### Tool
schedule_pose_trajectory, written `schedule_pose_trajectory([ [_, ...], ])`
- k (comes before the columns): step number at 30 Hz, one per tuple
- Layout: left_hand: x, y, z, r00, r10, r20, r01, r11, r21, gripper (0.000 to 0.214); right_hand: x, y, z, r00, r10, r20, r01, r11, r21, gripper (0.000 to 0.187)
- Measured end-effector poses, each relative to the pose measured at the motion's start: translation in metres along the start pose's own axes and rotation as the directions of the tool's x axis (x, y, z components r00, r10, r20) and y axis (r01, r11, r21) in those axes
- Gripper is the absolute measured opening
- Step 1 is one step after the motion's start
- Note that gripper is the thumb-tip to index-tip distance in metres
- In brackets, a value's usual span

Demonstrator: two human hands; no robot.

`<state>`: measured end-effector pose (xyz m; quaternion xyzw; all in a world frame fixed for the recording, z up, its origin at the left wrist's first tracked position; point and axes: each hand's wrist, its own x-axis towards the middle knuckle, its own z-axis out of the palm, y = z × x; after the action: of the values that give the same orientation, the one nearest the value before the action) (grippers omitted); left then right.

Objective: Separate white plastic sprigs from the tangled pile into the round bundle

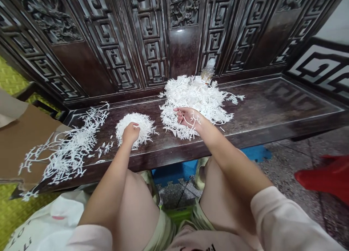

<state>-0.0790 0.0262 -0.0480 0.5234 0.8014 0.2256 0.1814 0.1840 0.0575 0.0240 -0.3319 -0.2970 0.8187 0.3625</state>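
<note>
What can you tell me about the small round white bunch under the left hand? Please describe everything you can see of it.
The small round white bunch is a low dome of many thin, forked strands, and its material looks like stiff paper or plastic, though I cannot tell which. Loose tips stick out around its edge. It lies on the dark polished wooden bench, apart from the two other white piles. The left hand rests on top of it, covering its near side.
</note>
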Motion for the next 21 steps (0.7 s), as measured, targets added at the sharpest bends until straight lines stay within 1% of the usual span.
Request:
schedule_pose_trajectory([
  [3,-0.003,0.005,-0.001,1.0,-0.008,0.008,0.009,1.0,-0.011,0.02,-0.004,-0.003,-0.004,0.998,-0.016,0.065,0.013,0.999,0.049,0.01],
  [6,-0.009,0.014,-0.004,1.0,-0.001,-0.031,-0.002,0.997,-0.081,0.024,-0.004,-0.007,-0.006,0.992,0.007,0.129,-0.016,0.997,0.073,0.011],
  [9,-0.018,0.029,-0.006,0.991,0.095,-0.098,-0.113,0.974,-0.195,0.028,-0.006,-0.011,-0.002,0.981,0.071,0.178,-0.081,0.996,0.048,0.012],
  [11,-0.026,0.039,-0.005,0.977,0.181,-0.11,-0.205,0.941,-0.271,0.029,-0.01,-0.013,0.003,0.974,0.111,0.199,-0.116,0.993,0.012,0.014],
  [13,-0.033,0.048,-0.002,0.963,0.257,-0.08,-0.269,0.907,-0.323,0.029,-0.015,-0.016,0.007,0.968,0.144,0.205,-0.143,0.99,-0.023,0.017],
  [16,-0.04,0.057,0.007,0.937,0.351,0.004,-0.33,0.884,-0.332,0.032,-0.023,-0.019,0.009,0.962,0.172,0.212,-0.161,0.985,-0.066,0.018],
  [18,-0.043,0.061,0.012,0.914,0.403,0.054,-0.367,0.873,-0.321,0.037,-0.026,-0.019,0.007,0.957,0.178,0.228,-0.159,0.982,-0.101,0.018],
  [21,-0.047,0.064,0.016,0.882,0.463,0.087,-0.416,0.853,-0.316,0.048,-0.026,-0.013,0.006,0.943,0.171,0.285,-0.127,0.978,-0.165,0.018],
])
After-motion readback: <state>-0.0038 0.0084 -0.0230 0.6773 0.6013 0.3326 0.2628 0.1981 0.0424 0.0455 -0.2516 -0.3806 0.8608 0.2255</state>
